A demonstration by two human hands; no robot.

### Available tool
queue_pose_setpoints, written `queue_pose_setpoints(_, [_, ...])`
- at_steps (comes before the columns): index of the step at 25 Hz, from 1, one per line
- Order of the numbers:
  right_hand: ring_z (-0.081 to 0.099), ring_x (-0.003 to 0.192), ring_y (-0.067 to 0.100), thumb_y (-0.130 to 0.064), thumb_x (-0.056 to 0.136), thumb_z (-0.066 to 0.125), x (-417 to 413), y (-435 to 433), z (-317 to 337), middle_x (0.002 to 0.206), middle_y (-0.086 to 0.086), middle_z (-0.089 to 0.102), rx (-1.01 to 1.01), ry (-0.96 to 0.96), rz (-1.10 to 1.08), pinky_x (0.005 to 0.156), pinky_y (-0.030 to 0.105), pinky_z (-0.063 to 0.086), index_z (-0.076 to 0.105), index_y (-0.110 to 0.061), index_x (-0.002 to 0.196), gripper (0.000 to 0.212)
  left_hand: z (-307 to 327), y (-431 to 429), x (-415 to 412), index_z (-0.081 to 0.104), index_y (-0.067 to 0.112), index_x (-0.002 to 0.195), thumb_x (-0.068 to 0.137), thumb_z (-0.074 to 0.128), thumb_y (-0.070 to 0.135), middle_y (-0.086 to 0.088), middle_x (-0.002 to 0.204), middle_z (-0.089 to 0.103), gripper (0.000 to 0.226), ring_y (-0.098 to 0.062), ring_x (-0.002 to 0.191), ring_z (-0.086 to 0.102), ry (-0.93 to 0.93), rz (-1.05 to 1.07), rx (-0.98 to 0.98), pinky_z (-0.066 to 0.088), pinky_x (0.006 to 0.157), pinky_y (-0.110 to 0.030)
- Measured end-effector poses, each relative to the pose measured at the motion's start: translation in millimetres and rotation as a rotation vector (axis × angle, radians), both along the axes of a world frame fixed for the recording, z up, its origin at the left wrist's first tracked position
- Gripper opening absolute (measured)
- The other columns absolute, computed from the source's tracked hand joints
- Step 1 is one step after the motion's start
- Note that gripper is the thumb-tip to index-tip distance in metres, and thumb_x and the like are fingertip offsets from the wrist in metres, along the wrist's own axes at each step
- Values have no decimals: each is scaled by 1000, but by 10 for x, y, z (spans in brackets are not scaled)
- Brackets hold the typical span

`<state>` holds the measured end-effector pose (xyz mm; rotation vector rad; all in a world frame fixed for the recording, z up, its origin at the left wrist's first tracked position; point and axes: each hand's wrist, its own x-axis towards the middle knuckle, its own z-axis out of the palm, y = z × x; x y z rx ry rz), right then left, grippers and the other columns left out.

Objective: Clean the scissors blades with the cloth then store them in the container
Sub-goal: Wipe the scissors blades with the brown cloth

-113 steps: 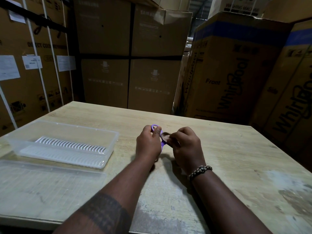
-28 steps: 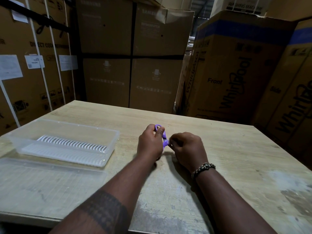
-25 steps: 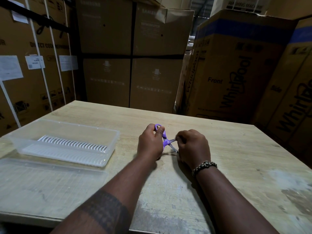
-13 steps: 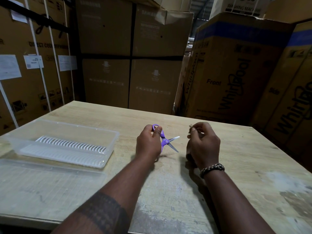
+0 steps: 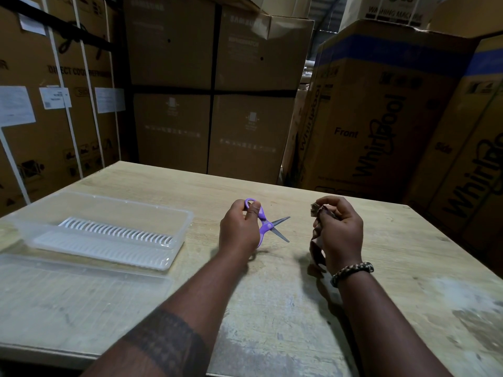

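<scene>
The left hand grips the purple plastic handles of the small scissors above the pale, scuffed wooden table, thumb through the upper loop, the two thin grey metal blades spread in a narrow V pointing right. Apart from the blades, the right hand, a braided bracelet at its wrist, curls its fingers round a crumpled brownish cloth whose soft folds stick out above and below the fist. To the left on the table sits the translucent rectangular plastic container with a ribbed white insert, its flat clear lid lying just in front of it, and tall cardboard boxes stand behind.
</scene>
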<state>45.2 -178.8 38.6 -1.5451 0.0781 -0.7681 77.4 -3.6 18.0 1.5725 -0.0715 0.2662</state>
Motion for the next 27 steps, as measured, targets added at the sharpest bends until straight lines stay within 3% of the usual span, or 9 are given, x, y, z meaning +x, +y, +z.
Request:
queue_pose_setpoints(3, [50,58,16,10,96,47,-4,14,5,78,13,66,35,5,44,50,29,41,70,-14,91,33,3,-1,-4,68,7,102,110,52,33,3,89,68,31,-12,66,72,9,0,-7,40,41,-9])
queue_pose_setpoints(8, [54,65,16,-6,99,55,5,21,1,77,5,67,31,40,103,57,31,45,70,-12,90,19,-1,-4,-4,67,6,101,110,52,32,4,88,68,31,1,58,66,-3,7,25,40,43,-8])
queue_pose_setpoints(11, [60,74,18,-14,94,70,12,22,-21,84,4,69,-76,40,92,62,34,52,69,-16,95,2,-10,-1,3,67,7,101,109,54,33,3,90,70,31,-13,72,73,3,5,1,43,42,-10])
queue_pose_setpoints(14, [65,77,16,-4,86,75,34,21,-62,92,2,73,-185,69,75,68,34,55,70,-22,94,21,-1,-7,-4,67,4,103,109,53,32,5,87,67,31,-13,68,70,1,3,-8,42,42,-10])
queue_pose_setpoints(18, [61,61,16,14,88,60,20,67,-79,80,7,71,-254,87,161,54,27,49,76,-16,90,35,-14,-5,11,68,8,100,109,53,34,4,88,68,32,-3,57,67,1,11,26,41,42,-10])
queue_pose_setpoints(21, [67,66,19,25,79,52,27,125,-112,89,11,69,-378,42,151,56,29,55,78,-13,94,48,-16,-7,12,69,6,98,110,52,33,1,91,67,34,8,53,62,-11,18,71,39,43,-7])
queue_pose_setpoints(24, [67,65,19,11,83,65,40,164,-149,80,2,73,-469,50,79,55,37,56,71,-24,99,39,-8,-2,11,68,5,97,110,51,33,4,84,62,35,4,58,61,-26,36,113,41,47,-6])
queue_pose_setpoints(26, [69,72,14,4,83,72,44,186,-155,80,-3,73,-527,37,26,61,36,59,68,-25,92,31,-24,3,34,69,13,93,109,50,39,8,84,66,35,-5,67,61,-25,56,156,42,51,-11])
queue_pose_setpoints(27, [69,76,12,5,81,73,42,202,-157,82,-5,72,-563,13,8,65,34,59,70,-22,90,29,-49,1,61,69,18,91,109,50,42,9,86,70,35,-10,73,64,-21,60,157,49,58,-20])
